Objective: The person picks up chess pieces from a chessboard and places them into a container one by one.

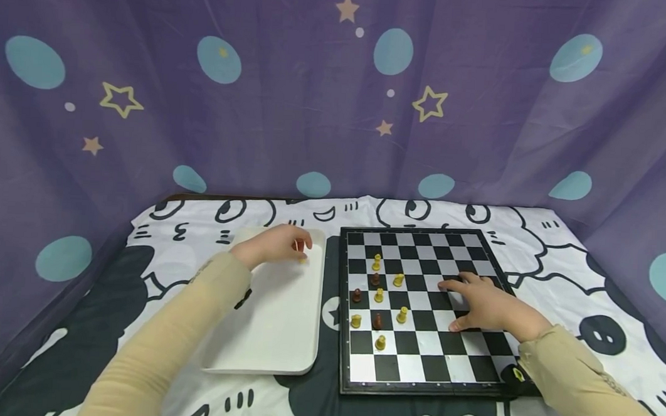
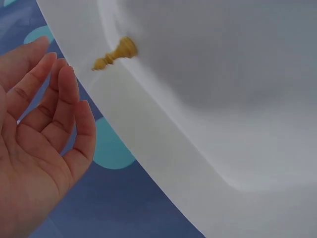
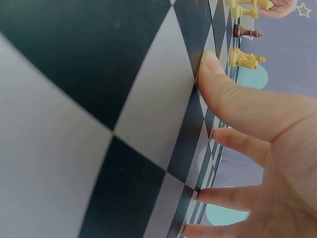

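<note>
Over the far right part of the white tray (image 1: 270, 336) is my left hand (image 1: 274, 244). In the left wrist view the fingers of this hand (image 2: 47, 129) are loosely bent with nothing between them. Just off its fingertips, a gold chess piece (image 2: 117, 53) lies tilted at the tray's inner edge. My right hand (image 1: 489, 304) spreads its fingers over the right side of the chessboard (image 1: 429, 342), and its thumb (image 3: 223, 87) touches the squares. On the board's left side stand several gold chess pieces (image 1: 403, 315) and a few dark red chess pieces (image 1: 378, 321).
The tray and board lie side by side on a black-and-white cartoon cloth (image 1: 567, 270), with a narrow strip of cloth between them. Behind the table hangs a purple curtain (image 1: 293, 105) with stars and blue ovals. The board has a raised black rim (image 1: 408, 390).
</note>
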A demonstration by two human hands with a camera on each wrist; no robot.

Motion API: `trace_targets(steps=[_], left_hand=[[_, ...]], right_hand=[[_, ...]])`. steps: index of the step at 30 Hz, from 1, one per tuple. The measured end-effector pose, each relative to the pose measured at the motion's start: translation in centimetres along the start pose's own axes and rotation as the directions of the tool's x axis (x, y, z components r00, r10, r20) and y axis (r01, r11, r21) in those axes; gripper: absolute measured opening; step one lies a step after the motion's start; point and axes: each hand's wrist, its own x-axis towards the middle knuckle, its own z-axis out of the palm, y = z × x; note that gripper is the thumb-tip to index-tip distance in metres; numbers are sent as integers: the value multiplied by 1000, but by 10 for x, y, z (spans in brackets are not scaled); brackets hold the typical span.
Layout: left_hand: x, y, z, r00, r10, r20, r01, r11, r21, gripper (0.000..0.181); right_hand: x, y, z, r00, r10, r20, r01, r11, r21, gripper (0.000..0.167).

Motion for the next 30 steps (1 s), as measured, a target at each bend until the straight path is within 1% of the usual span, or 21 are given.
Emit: trace_targets(steps=[8, 14, 24, 30], left_hand=[[-1, 16, 1, 999, 42, 6, -42, 999, 18, 15], [-3, 29, -1, 997, 79, 10, -79, 996, 41, 14], [0, 47, -1, 993, 116, 31, -118, 991, 58, 16], [2, 61, -1, 992, 111, 62, -115, 992, 60, 18]], right_hand=[[0, 0, 0, 1000, -4, -1, 4, 1000, -2, 84], [0, 0, 0, 1000, -7, -5, 7, 1000, -3, 84], [0, 0, 0, 1000, -6, -4, 6, 1000, -1, 84], [0, 0, 0, 1000, -5, -5, 5, 1000, 1, 84]])
